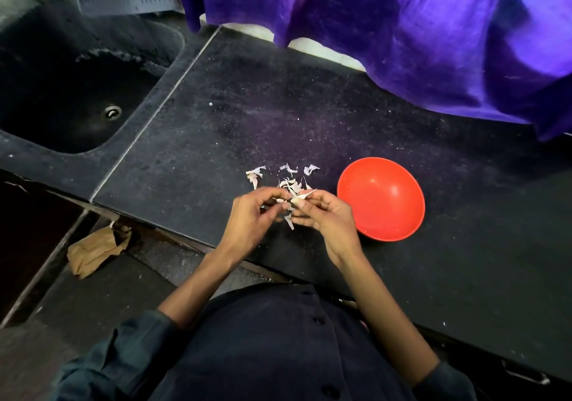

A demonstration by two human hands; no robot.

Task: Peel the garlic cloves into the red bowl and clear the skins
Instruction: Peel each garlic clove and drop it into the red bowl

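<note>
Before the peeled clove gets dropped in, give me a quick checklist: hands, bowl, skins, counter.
1. Clove held: both the left hand and right hand pinch the garlic clove. Ok.
2. Clove fully peeled: a skin strip hangs below it. Not ok.
3. Red bowl upright beside the right hand. Ok.
4. Bowl contents: no cloves visible inside. Ok.
5. Loose skins lie scattered on the counter, not cleared. Not ok.
6. More unpeeled cloves left: cannot tell.
</note>
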